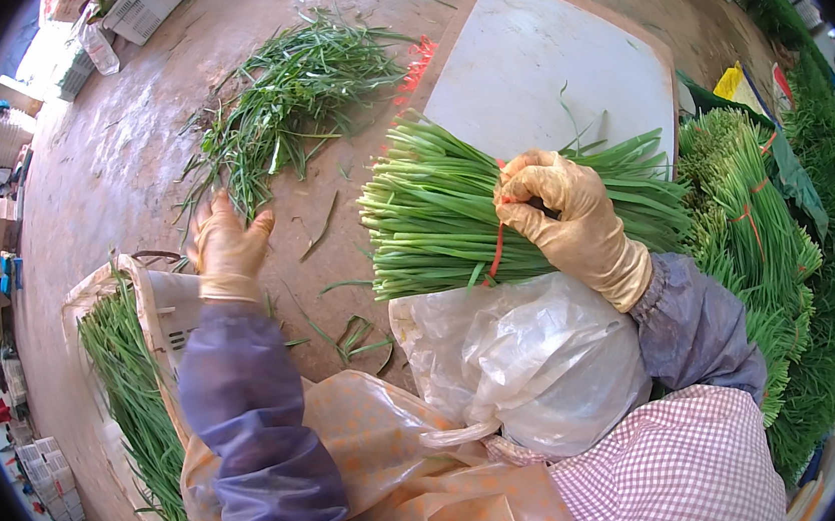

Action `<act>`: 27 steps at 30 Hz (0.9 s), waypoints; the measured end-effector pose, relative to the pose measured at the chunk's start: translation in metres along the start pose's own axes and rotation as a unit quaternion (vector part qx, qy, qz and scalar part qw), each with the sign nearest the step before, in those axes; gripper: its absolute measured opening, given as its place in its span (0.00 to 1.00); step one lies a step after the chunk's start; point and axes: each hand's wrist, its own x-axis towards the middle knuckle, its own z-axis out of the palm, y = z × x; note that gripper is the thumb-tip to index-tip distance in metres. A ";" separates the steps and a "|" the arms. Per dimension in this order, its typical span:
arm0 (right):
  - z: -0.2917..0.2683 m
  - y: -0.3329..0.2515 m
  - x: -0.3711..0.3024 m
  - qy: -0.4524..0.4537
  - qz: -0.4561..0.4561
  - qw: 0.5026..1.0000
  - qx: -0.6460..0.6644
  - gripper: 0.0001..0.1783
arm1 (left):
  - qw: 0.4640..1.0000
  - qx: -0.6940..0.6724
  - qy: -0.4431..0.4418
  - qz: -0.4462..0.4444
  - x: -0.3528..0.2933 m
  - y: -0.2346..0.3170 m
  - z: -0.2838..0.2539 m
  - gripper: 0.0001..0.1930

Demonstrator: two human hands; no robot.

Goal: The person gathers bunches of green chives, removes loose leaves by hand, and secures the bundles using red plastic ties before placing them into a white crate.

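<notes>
A thick bundle of green chives [433, 209] lies across my lap, its cut ends to the left and its leaves to the right. A thin red tie [497, 253] goes round its middle. My right hand [570, 221], in a tan rubber glove, is closed on that tie at the top of the bundle. Out to the left, my gloved left hand [232, 243] is slightly blurred, thumb apart and fingers stretched toward a loose heap of green leaves [291, 97] on the floor. Nothing shows in it. Under the bundle sits crumpled clear plastic [527, 350].
A white crate [156, 316] of loose chives [127, 379] stands by my left arm. Beyond the bundle lies a white board [529, 59], with red ties [416, 65] at its left edge. Tied chive bundles [742, 189] are stacked at right. Scraps litter the floor [321, 199].
</notes>
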 end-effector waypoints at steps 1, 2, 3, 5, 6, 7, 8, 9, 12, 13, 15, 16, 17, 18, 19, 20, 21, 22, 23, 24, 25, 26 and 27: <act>0.000 0.002 0.000 -0.004 -0.016 1.000 -0.013 0.07 | 0.999 0.006 -0.003 0.042 0.001 -0.009 0.006 0.18; 0.001 0.000 0.001 -0.004 -0.019 1.000 -0.012 0.07 | 0.996 0.011 -0.005 0.084 0.002 -0.017 0.012 0.19; 0.000 0.000 0.000 -0.008 -0.019 1.000 -0.020 0.07 | 0.993 0.015 -0.010 0.120 0.001 -0.028 0.022 0.20; -0.001 -0.001 -0.002 -0.012 -0.026 0.999 -0.039 0.08 | 0.987 0.015 -0.013 0.159 -0.005 -0.033 0.047 0.22; -0.002 -0.002 -0.001 -0.015 -0.031 0.999 -0.037 0.08 | 0.975 0.083 -0.031 0.202 -0.011 -0.027 0.061 0.18; -0.002 -0.004 -0.001 -0.024 -0.031 0.999 -0.036 0.07 | 0.958 0.149 -0.050 0.241 -0.017 -0.021 0.075 0.14; -0.002 -0.005 -0.001 -0.033 -0.029 0.998 -0.034 0.07 | 0.958 0.148 -0.049 0.240 -0.023 -0.013 0.089 0.14; -0.002 -0.004 -0.001 -0.041 -0.028 0.997 -0.051 0.07 | 0.919 0.266 -0.038 0.288 -0.031 -0.004 0.101 0.11; 0.000 -0.005 0.000 -0.040 -0.033 0.997 -0.049 0.07 | 0.886 0.360 -0.092 0.278 -0.024 -0.006 0.106 0.07; 0.000 -0.005 0.000 -0.040 -0.032 0.998 -0.047 0.07 | 0.901 0.336 -0.157 0.224 -0.019 -0.007 0.106 0.07; 0.001 -0.004 0.002 -0.036 -0.046 0.996 -0.061 0.07 | 0.904 0.335 -0.187 0.187 -0.011 -0.003 0.104 0.07; 0.002 -0.004 0.002 -0.036 -0.046 0.997 -0.059 0.07 | 0.906 0.332 -0.216 0.151 -0.009 -0.001 0.104 0.08; 0.002 -0.005 0.003 -0.040 -0.037 0.997 -0.053 0.07 | 0.887 0.370 -0.214 0.177 -0.008 -0.002 0.105 0.07; 0.001 -0.006 0.003 -0.043 -0.028 0.997 -0.050 0.07 | 0.886 0.369 -0.216 0.177 -0.009 0.001 0.108 0.07; 0.001 -0.004 0.003 -0.042 -0.026 0.998 -0.050 0.07 | 0.849 0.427 -0.211 0.229 -0.012 0.007 0.110 0.07; 0.002 -0.002 0.002 -0.037 -0.031 0.997 -0.056 0.07 | 0.806 0.481 -0.204 0.279 -0.013 0.010 0.111 0.06; 0.003 -0.001 0.002 -0.032 -0.038 0.997 -0.061 0.07 | 0.806 0.481 -0.204 0.279 -0.013 0.007 0.111 0.06; 0.002 0.000 0.002 -0.032 -0.037 0.997 -0.061 0.07 | 0.778 0.503 -0.170 0.336 -0.010 0.001 0.110 0.06; 0.001 0.001 0.002 -0.035 -0.037 0.997 -0.057 0.07 | 0.746 0.521 -0.137 0.392 -0.006 -0.005 0.108 0.05; 0.002 0.003 0.003 -0.039 -0.038 0.997 -0.049 0.07 | 0.745 0.524 -0.135 0.390 0.000 -0.012 0.103 0.05; 0.002 0.002 0.003 -0.038 -0.039 0.997 -0.050 0.07 | 0.769 0.505 -0.082 0.383 0.008 -0.019 0.097 0.05; 0.002 0.002 0.002 -0.031 -0.027 0.998 -0.037 0.07 | 0.790 0.484 -0.030 0.375 0.017 -0.025 0.090 0.06; 0.002 0.002 0.002 -0.026 -0.016 0.999 -0.022 0.07 | 0.820 0.455 0.008 0.347 0.027 -0.030 0.076 0.06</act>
